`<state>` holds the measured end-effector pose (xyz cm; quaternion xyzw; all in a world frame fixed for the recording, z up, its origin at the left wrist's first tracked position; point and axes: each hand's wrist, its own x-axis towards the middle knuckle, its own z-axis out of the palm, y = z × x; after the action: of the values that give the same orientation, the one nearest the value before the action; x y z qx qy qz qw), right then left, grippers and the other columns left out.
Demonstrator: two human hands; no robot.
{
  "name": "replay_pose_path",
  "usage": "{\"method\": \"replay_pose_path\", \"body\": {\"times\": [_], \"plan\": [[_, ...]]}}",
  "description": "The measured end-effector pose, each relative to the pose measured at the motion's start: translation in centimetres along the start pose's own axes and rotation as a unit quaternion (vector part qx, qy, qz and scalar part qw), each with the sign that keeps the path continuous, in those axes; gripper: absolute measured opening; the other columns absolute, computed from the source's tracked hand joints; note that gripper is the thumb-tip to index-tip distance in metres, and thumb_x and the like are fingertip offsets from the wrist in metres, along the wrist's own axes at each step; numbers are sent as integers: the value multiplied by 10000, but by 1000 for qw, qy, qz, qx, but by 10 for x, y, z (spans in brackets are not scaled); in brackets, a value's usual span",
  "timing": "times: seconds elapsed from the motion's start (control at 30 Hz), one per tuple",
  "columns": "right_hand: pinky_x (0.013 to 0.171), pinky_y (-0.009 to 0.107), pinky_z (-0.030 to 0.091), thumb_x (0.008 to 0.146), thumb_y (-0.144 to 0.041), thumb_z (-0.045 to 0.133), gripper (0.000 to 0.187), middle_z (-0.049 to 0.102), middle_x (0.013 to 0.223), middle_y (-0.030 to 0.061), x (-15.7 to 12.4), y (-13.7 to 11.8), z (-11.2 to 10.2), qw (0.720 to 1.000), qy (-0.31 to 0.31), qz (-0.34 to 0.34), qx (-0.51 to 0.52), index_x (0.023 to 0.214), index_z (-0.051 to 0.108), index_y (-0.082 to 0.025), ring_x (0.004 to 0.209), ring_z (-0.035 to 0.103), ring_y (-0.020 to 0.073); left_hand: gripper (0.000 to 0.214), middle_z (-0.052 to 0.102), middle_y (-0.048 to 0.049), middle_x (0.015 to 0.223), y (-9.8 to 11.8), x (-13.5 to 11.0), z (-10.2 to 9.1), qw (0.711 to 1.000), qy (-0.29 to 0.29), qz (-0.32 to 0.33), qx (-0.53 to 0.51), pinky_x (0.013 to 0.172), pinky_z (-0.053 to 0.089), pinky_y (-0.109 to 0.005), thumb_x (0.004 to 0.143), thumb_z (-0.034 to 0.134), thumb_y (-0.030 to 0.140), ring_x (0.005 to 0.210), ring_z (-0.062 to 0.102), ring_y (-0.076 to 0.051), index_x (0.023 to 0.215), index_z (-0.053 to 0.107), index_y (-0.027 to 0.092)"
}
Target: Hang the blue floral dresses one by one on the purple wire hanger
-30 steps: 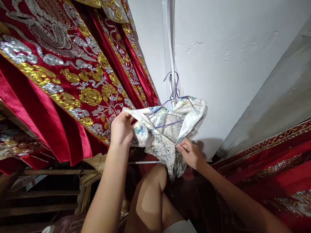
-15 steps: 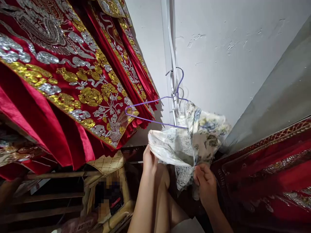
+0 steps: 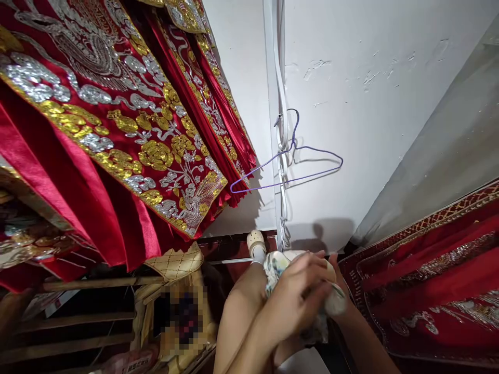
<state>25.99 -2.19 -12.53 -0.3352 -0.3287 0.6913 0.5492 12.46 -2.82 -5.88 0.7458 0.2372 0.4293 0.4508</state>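
Note:
A white floral garment [image 3: 275, 266] is bunched up above my lap, its pale cloth showing on both sides of my hands. My left hand [image 3: 306, 291] lies across it from above, fingers curled over the fabric. Behind it my right hand [image 3: 340, 280] grips the cloth from the right side; most of its fingers are hidden by the left hand and the fabric. Whether the garment is a blouse or a dress cannot be made out. A bare purple wire hanger [image 3: 312, 179] hangs by its hook from a white strap [image 3: 281, 98] on the wall.
Red skirts with gold and silver sequin embroidery [image 3: 156, 156] hang at the left. A bamboo rack [image 3: 136, 311] stands below them. Red beaded cloth [image 3: 440, 280] lies along the right. My foot in a cream shoe [image 3: 255, 241] is near the white wall [image 3: 351, 119].
The garment has come off the hanger and is now bunched low over my lap. The hanger has swung to hang bare. My left hand has moved right, across the right one.

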Motion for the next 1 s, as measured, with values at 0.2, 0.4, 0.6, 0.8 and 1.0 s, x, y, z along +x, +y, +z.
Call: {"method": "replay_pose_path", "body": {"times": [0.2,0.4,0.6,0.8,1.0], "plan": [[649,286,508,643,-672,793,492,613,693,2,13,-38,10,982,-141,126,7,743,599,-231,670,611,180,411,597,-106,1395,15,-3,-38,989,1,-4,145,1169,359,-411,1004,544,286,1342,507,-255,1415,556,281],[551,238,387,645,-225,710,115,571,641,-34,19,-99,17,895,-286,62,-337,700,619,-182,591,488,122,640,703,-99,1035,-45,-5,-55,982,-129,-118,74,885,502,-342,1017,281,635,968,622,-244,1123,684,149],[619,296,501,759,-184,576,539,740,956,59,64,-142,9,850,17,-186,-493,1291,648,-235,672,621,183,385,657,-23,814,-54,-19,-89,936,-110,-184,279,748,425,-277,982,475,505,752,565,-184,862,632,174],[1135,417,390,750,-153,546,716,569,1499,62,137,-119,-18,858,-27,-186,-479,1459,568,-248,1380,508,293,345,604,-3,622,-9,-21,-113,853,-53,-224,469,601,344,-284,1011,384,458,582,586,-202,862,593,228],[675,273,483,718,-146,521,466,774,918,29,119,-113,-44,840,-14,-207,-501,1127,739,-193,769,660,197,253,726,-80,767,-7,-30,-119,795,-130,-220,549,908,474,-407,959,447,275,803,704,-275,804,641,227]]}}
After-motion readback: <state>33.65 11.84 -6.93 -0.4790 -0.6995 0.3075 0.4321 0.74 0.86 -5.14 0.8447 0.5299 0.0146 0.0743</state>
